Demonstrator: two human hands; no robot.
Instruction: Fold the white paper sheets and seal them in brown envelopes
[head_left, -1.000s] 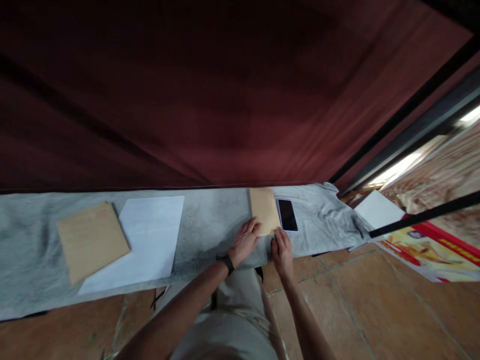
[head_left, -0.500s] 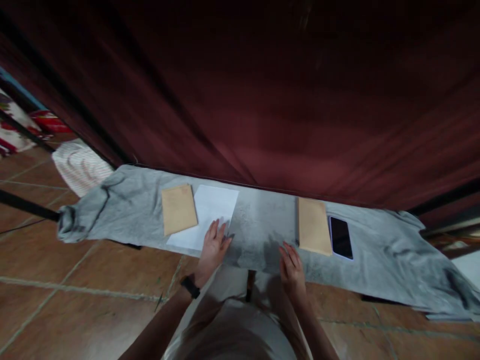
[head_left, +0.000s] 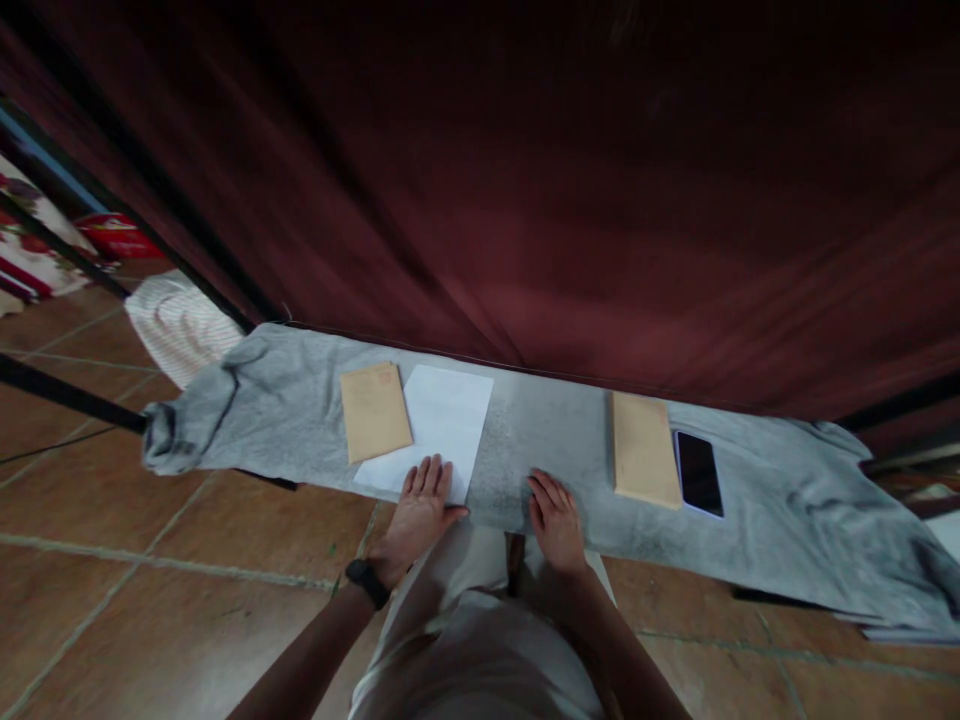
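My left hand point(head_left: 421, 508) lies palm down with fingers stretched over the near edge of white paper point(head_left: 451, 408). Partly covering that paper's left side is a brown envelope point(head_left: 375, 412) with a faint reddish mark in its upper corner. On the grey cloth point(head_left: 540, 420), right of the paper, rests my right hand point(head_left: 556, 515), its fingers loosely bent and nothing visible in them. Further right sits a thicker stack of brown envelopes point(head_left: 645, 450). A phone point(head_left: 699, 474) with a dark screen and a pale purple case lies right beside the stack.
A dark red curtain point(head_left: 525, 250) rises along the cloth's far edge. Dark metal bars point(head_left: 67, 390) stand at the left, near a striped cloth point(head_left: 184, 325). Tiled floor point(head_left: 247, 620) shows in front. A red object point(head_left: 120, 235) is at the far left.
My left hand has settled flat on the paper's near edge. My right hand has moved left, away from the envelope stack, and down onto the grey cloth. The view has shifted slightly.
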